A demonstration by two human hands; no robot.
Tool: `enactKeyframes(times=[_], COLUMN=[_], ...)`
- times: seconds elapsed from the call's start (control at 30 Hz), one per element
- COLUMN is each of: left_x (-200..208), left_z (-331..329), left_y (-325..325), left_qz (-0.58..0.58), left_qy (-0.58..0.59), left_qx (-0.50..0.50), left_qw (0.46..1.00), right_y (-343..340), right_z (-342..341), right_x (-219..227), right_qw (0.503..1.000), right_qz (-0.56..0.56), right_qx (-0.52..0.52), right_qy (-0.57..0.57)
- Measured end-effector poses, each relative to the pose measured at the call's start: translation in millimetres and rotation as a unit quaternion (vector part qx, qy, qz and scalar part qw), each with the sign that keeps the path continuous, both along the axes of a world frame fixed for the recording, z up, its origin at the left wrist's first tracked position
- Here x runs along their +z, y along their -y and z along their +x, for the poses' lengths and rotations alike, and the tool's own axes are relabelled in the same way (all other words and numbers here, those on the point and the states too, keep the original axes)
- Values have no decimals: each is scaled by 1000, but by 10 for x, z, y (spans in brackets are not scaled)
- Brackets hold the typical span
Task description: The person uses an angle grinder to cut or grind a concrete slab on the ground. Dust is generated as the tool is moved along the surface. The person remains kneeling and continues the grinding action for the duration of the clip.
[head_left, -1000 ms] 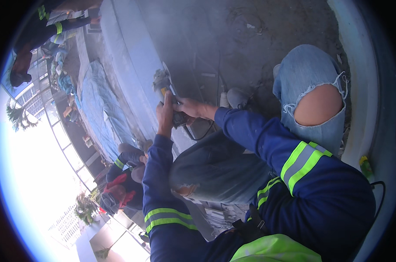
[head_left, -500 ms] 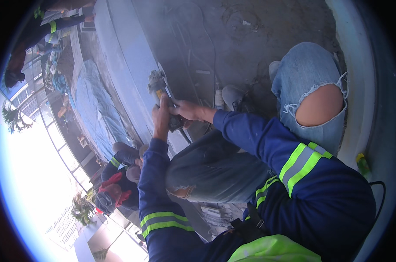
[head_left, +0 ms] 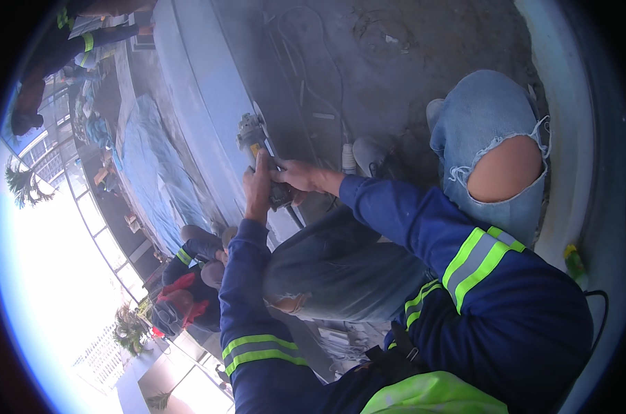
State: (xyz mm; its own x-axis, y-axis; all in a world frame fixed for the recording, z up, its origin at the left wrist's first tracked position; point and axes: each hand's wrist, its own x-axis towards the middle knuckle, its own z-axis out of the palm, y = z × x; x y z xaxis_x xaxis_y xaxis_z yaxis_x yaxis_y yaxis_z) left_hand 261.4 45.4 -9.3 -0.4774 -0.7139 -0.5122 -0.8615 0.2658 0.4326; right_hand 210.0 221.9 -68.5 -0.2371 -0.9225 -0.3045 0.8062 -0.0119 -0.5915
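Note:
Both of my hands are closed around an angle grinder point(head_left: 252, 134), a dusty tool with a grey metal head. My left hand point(head_left: 257, 186) wraps its body from the near left side. From the right, my right hand point(head_left: 300, 175) grips the same body, its fingers partly hidden. The grinder's head lies at the edge of a long pale ledge point(head_left: 220, 90), and its disc is hard to make out. Dusty haze hangs over the ledge and the ground beyond it.
A cable point(head_left: 330, 52) curls over the dusty ground near a white bottle-like object point(head_left: 348, 159). Blue sheeting point(head_left: 151, 148) covers part of the left side. One co-worker point(head_left: 189, 293) crouches at lower left; another person's sleeve point(head_left: 99, 36) shows at upper left. A curved pale wall point(head_left: 568, 103) borders the right.
The view has shifted slightly. The grinder and both hands keep nearly the same place at the ledge, and the haze over the ground looks a little thinner.

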Motion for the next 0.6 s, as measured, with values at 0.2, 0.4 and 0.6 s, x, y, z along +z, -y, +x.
enactKeyframes(times=[0.2, 0.4, 0.6], left_x=[-28, -62, -2], left_z=[-42, -72, -60], left_y=[44, 39, 34], left_qz=[-33, -21, -25], left_qy=[17, 12, 8], left_qx=[-5, 6, -26], left_qw=[999, 1000, 999], right_y=[26, 98, 31], right_z=[-36, -70, -77], right_x=[-9, -59, -35], right_qw=[1000, 1000, 999], right_qz=[7, 6, 4], right_qx=[7, 21, 44], right_qy=[-9, -13, 9])
